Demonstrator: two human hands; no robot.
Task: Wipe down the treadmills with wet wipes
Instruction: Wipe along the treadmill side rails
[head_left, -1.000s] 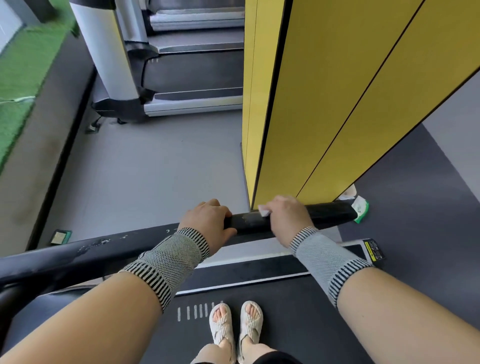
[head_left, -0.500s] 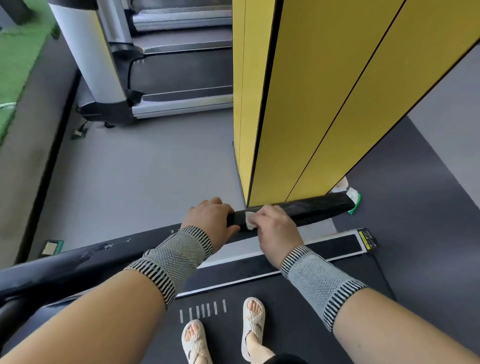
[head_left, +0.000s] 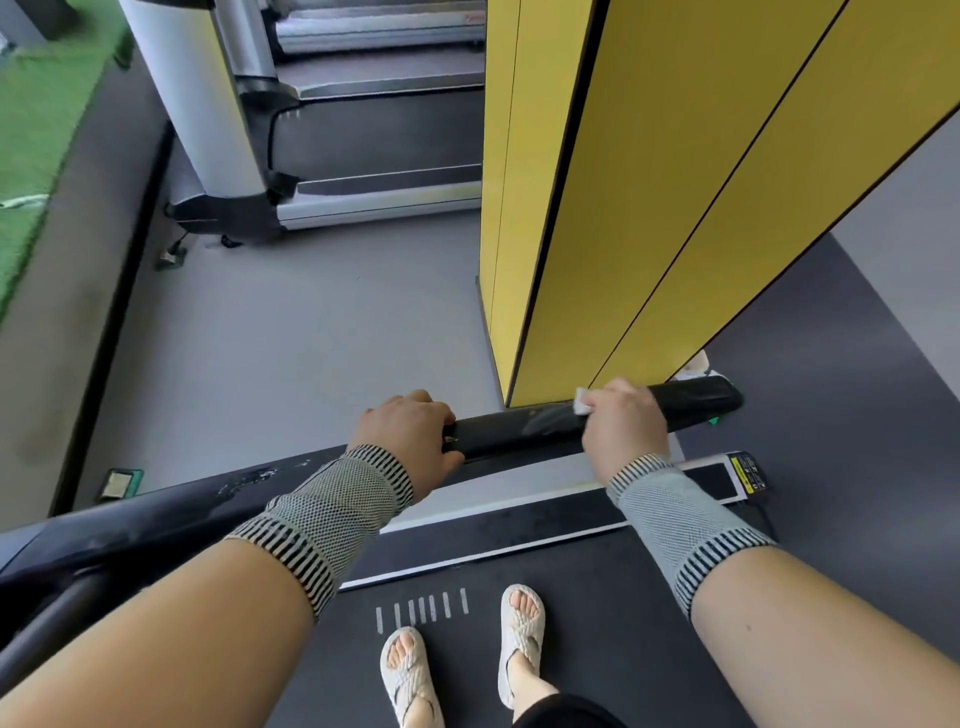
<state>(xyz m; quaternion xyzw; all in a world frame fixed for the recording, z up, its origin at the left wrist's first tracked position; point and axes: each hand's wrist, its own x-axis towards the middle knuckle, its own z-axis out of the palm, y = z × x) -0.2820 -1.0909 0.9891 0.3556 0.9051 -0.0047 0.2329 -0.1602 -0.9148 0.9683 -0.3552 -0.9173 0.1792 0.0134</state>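
Both hands on black treadmill handrail (head_left: 524, 428), mid-frame.
Left hand (head_left: 408, 434) curled round the rail at centre, gripping it. Right hand (head_left: 623, 423) farther right, fingers wrapped over the rail, pressing a white wet wipe (head_left: 582, 407) to it; wipe's corner shows at the knuckles. Yellow partition (head_left: 649, 208) stands just behind.

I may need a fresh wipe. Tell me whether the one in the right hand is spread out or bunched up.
Bunched up. Only a small white wad of the wipe shows past the right hand, which presses it on the black handrail.
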